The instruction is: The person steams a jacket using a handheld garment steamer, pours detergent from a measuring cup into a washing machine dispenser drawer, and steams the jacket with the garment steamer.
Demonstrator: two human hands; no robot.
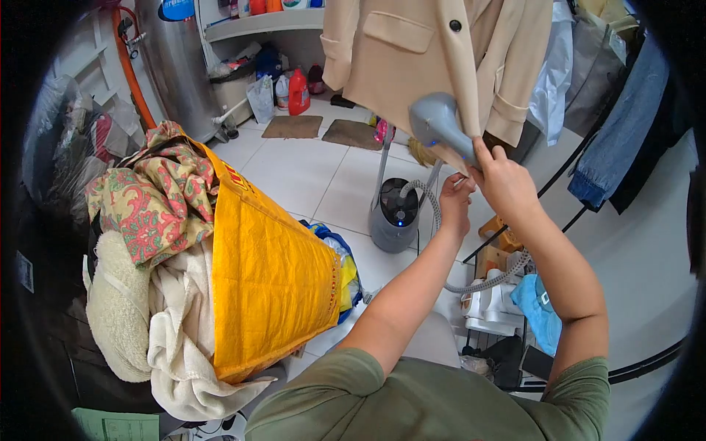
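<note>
Fingers of my right hand (509,182) are wrapped around the handle of a grey-blue garment steamer (440,123), its rounded head tilted up to the left against the lower front of a beige coat (401,59). Just beside and a little below, the fingers of my left hand (456,198) are curled in at the coat's bottom corner; they look pinched on the fabric, though I cannot tell for sure how much they hold. The coat hangs in front of me, its flap pocket and one dark button (455,26) in view above the steamer. A ribbed grey hose (494,285) loops below my right forearm, and the hose also runs behind my left hand to the top of the steamer base (395,229), which stands on the white tiled floor (294,165) with a small blue light lit. To my left, a big yellow bag (276,272) leans on its side, patterned cloth (165,202) and a cream towel (184,334) spilling from its mouth. Farther off are two brown mats (293,127) and a red bottle (298,95); to my right hangs a piece of blue denim (621,125).
</note>
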